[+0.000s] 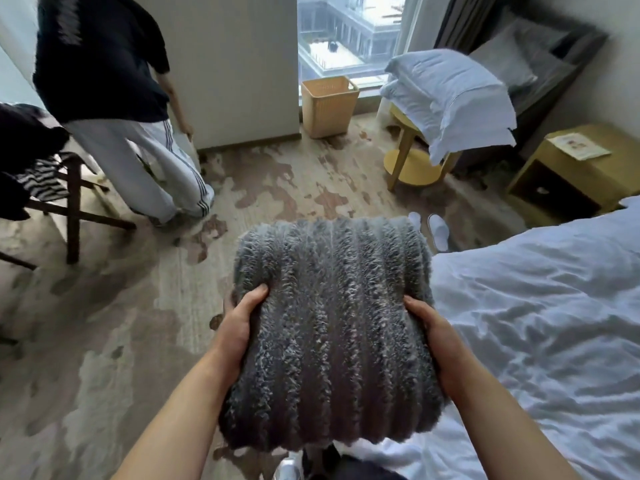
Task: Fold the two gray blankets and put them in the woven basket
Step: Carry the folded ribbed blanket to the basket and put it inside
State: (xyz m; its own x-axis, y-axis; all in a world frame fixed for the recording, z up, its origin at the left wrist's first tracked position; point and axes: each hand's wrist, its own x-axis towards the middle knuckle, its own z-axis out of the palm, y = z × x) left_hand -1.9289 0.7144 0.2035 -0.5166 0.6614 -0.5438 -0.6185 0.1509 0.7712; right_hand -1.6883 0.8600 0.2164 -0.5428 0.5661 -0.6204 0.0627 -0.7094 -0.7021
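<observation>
A folded gray ribbed fluffy blanket (329, 327) is held up in front of me, above the carpet. My left hand (237, 330) grips its left side with the thumb on top. My right hand (438, 337) grips its right side the same way. The fingers of both hands are hidden under the bundle. The tan woven basket (329, 105) stands on the floor by the window, far ahead of the blanket, and no blanket shows at its open top. I see only one gray blanket.
A person in a dark top and white trousers (138, 140) stands at the left near a dark wooden chair (69, 202). A bed with white sheets (540, 323) fills the right. A yellow round table (412, 157) holds white pillows; a wooden nightstand (571, 174) is beyond the bed.
</observation>
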